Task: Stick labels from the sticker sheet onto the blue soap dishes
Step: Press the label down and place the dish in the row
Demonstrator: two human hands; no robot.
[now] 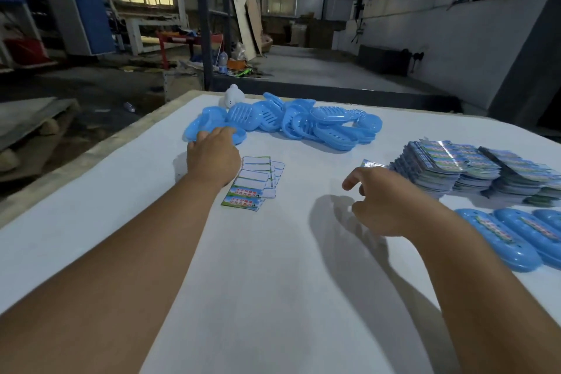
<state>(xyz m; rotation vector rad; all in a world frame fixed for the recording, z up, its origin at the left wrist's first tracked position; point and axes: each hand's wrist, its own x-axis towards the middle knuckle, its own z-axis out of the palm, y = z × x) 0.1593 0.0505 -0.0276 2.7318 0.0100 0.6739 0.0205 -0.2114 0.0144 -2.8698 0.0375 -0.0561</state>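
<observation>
Reaching across the white table (273,282), we lay our left hand (214,158), fingers extended, on a smooth blue soap dish (212,130) at the edge of the slotted plastic heap (303,121). Our right hand (382,200) hovers loosely curled, holding nothing visible. Next, by our reckoning: peeling a glossy label from the sticker sheet (252,182) between them.

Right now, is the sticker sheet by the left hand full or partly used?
Partly used: the sticker sheet shows blank white slots on top, with only two printed labels left at its near end.
</observation>
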